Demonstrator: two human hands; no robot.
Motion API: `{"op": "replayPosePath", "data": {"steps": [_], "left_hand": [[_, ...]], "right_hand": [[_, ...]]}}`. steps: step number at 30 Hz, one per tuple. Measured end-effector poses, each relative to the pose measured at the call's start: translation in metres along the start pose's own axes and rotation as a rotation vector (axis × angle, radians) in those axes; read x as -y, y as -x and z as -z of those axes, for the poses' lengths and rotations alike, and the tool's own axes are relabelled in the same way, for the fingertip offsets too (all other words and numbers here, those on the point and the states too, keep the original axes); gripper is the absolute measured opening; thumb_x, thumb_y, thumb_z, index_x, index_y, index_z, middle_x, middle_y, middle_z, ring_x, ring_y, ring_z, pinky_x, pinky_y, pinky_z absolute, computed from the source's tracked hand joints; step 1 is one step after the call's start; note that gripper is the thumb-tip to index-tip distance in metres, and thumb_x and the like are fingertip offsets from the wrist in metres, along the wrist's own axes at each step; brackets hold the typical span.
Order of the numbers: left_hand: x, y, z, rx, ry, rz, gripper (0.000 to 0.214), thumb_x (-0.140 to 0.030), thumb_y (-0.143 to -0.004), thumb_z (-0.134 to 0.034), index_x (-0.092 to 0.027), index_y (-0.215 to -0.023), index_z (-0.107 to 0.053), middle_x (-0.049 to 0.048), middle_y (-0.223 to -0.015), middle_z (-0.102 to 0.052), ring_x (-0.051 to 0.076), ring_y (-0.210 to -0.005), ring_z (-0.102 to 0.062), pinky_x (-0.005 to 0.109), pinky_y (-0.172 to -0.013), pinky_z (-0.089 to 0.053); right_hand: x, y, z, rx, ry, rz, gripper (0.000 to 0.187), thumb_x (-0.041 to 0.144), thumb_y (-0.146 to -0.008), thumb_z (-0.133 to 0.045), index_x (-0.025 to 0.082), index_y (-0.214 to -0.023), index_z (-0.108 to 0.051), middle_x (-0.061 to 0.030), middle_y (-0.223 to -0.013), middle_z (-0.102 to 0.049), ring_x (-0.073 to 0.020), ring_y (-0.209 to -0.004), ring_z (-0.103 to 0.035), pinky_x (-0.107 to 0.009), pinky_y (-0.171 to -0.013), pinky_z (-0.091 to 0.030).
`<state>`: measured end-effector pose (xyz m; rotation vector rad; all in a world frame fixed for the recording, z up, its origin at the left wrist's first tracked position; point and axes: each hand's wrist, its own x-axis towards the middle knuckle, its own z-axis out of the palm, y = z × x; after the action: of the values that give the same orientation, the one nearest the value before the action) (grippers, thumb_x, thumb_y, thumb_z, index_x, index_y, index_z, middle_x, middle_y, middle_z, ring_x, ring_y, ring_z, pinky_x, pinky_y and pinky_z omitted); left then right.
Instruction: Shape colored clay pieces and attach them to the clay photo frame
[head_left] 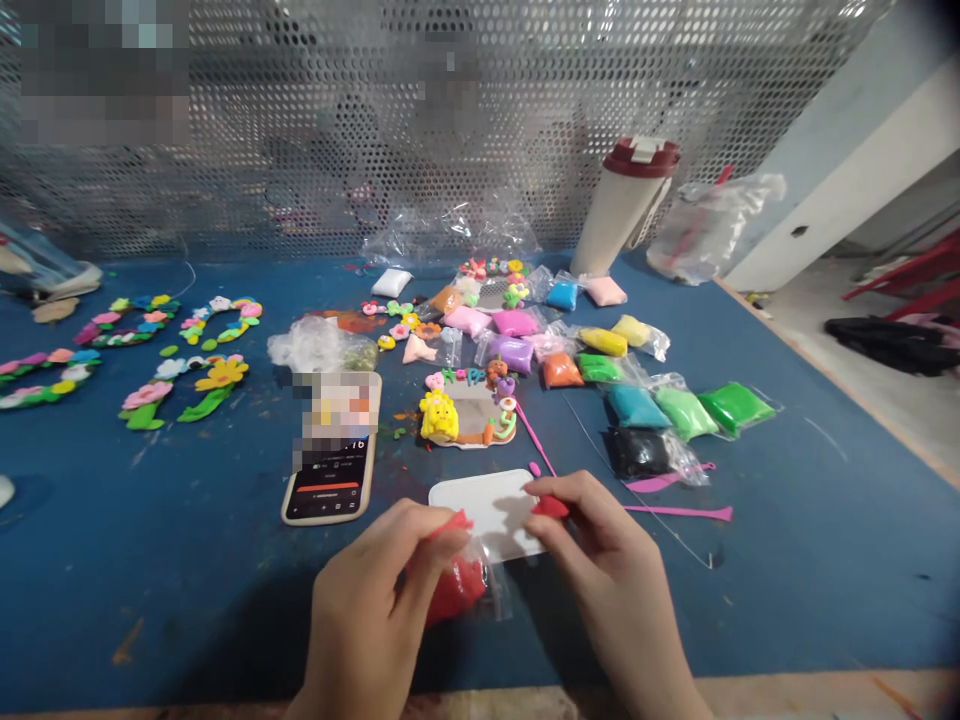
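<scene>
My left hand (375, 600) is closed around a clear bag of red clay (457, 588) near the front edge of the blue table (150, 560). My right hand (600, 560) pinches a small piece of red clay (551, 507) just right of the bag's mouth. A white plastic card (491, 510) lies flat between and behind the two hands. Just beyond it stands a small clay frame with a yellow figure (439, 416).
A phone (332, 450) lies left of the card. Several bags of coloured clay (637, 405) and pink modelling tools (675, 512) spread to the right. Clay flower shapes (180, 385) sit at the left. A white tumbler (626, 205) stands against the perforated metal screen.
</scene>
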<state>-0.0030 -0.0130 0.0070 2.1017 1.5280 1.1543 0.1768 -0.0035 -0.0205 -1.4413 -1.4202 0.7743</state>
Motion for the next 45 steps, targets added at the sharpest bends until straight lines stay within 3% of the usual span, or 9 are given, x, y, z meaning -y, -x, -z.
{"op": "replayPosePath", "data": {"steps": [3, 6, 11, 17, 22, 26, 35, 41, 45], "left_hand": [[0.002, -0.001, -0.007, 0.030, 0.090, -0.047, 0.027, -0.009, -0.093, -0.049, -0.027, -0.108, -0.063, -0.0068, -0.087, -0.068, 0.005, -0.074, -0.065, 0.009, -0.070, -0.048], [0.003, -0.003, -0.010, 0.057, 0.121, 0.007, 0.034, -0.008, -0.091, -0.051, -0.028, -0.116, -0.062, -0.0064, -0.091, -0.067, 0.004, -0.078, -0.064, 0.007, -0.073, -0.047], [0.003, -0.004, -0.011, 0.065, 0.114, 0.105, 0.031, -0.018, -0.094, -0.050, -0.026, -0.123, -0.060, -0.0026, -0.095, -0.067, 0.006, -0.086, -0.064, 0.009, -0.075, -0.048], [0.002, -0.005, -0.010, 0.055, 0.151, 0.126, 0.025, -0.015, -0.091, -0.053, -0.028, -0.105, -0.068, -0.0062, -0.090, -0.071, 0.006, -0.080, -0.067, 0.009, -0.074, -0.050], [-0.003, -0.005, -0.009, 0.054, 0.185, 0.255, 0.006, -0.022, -0.084, -0.062, -0.025, -0.082, -0.066, -0.0079, -0.070, -0.072, 0.007, -0.055, -0.066, 0.009, -0.052, -0.051], [-0.004, -0.004, -0.010, 0.105, 0.233, 0.279, 0.017, -0.034, -0.087, -0.060, -0.023, -0.075, -0.060, -0.0072, -0.055, -0.066, 0.009, -0.045, -0.063, 0.012, -0.043, -0.049], [-0.005, -0.003, -0.010, 0.130, 0.138, 0.114, 0.026, -0.031, -0.093, -0.051, -0.021, -0.069, -0.054, -0.0077, -0.053, -0.059, 0.007, -0.045, -0.056, 0.012, -0.045, -0.044], [-0.002, -0.002, -0.012, 0.135, 0.105, 0.067, 0.020, -0.025, -0.092, -0.054, -0.022, -0.072, -0.055, -0.0079, -0.058, -0.061, 0.007, -0.048, -0.059, 0.013, -0.047, -0.045], [-0.001, -0.002, -0.014, 0.075, 0.090, 0.051, 0.007, -0.017, -0.090, -0.055, -0.023, -0.086, -0.058, -0.0065, -0.072, -0.068, 0.008, -0.060, -0.065, 0.012, -0.054, -0.048]], "right_hand": [[-0.002, 0.001, -0.005, 0.058, -0.015, 0.025, 0.016, 0.021, -0.083, -0.062, 0.026, -0.096, -0.070, 0.0022, -0.076, -0.064, -0.0121, -0.070, -0.061, -0.021, -0.064, -0.048], [-0.004, 0.002, -0.008, 0.091, -0.036, -0.016, 0.021, 0.022, -0.086, -0.056, 0.027, -0.103, -0.069, 0.0015, -0.081, -0.069, -0.0119, -0.070, -0.064, -0.022, -0.064, -0.049], [-0.005, 0.006, -0.010, 0.014, -0.169, -0.203, 0.013, 0.029, -0.084, -0.057, 0.025, -0.096, -0.054, 0.0074, -0.057, -0.060, -0.0116, -0.053, -0.059, -0.021, -0.052, -0.047], [0.005, 0.004, -0.006, 0.024, -0.256, -0.223, 0.014, 0.028, -0.075, -0.069, 0.022, -0.077, -0.057, 0.0040, -0.061, -0.064, -0.0110, -0.057, -0.060, -0.019, -0.053, -0.045], [0.008, -0.001, -0.004, 0.112, -0.367, -0.269, 0.012, 0.029, -0.076, -0.070, 0.021, -0.075, -0.062, 0.0018, -0.068, -0.062, -0.0114, -0.063, -0.058, -0.019, -0.056, -0.046], [0.008, -0.001, -0.003, 0.147, -0.419, -0.290, 0.016, 0.033, -0.078, -0.068, 0.020, -0.076, -0.059, 0.0018, -0.069, -0.057, -0.0114, -0.064, -0.053, -0.020, -0.056, -0.044], [0.004, 0.009, -0.001, 0.177, -0.376, -0.159, 0.033, 0.041, -0.095, -0.046, 0.021, -0.069, -0.044, 0.0038, -0.065, -0.040, -0.0108, -0.059, -0.036, -0.021, -0.053, -0.035], [0.004, 0.008, -0.003, 0.165, -0.282, -0.060, 0.028, 0.035, -0.096, -0.046, 0.021, -0.072, -0.050, 0.0025, -0.066, -0.049, -0.0111, -0.060, -0.045, -0.021, -0.054, -0.039], [0.001, 0.005, -0.007, 0.068, -0.102, -0.015, 0.012, 0.025, -0.090, -0.055, 0.022, -0.084, -0.065, 0.0015, -0.075, -0.065, -0.0117, -0.066, -0.058, -0.020, -0.059, -0.046]]}}
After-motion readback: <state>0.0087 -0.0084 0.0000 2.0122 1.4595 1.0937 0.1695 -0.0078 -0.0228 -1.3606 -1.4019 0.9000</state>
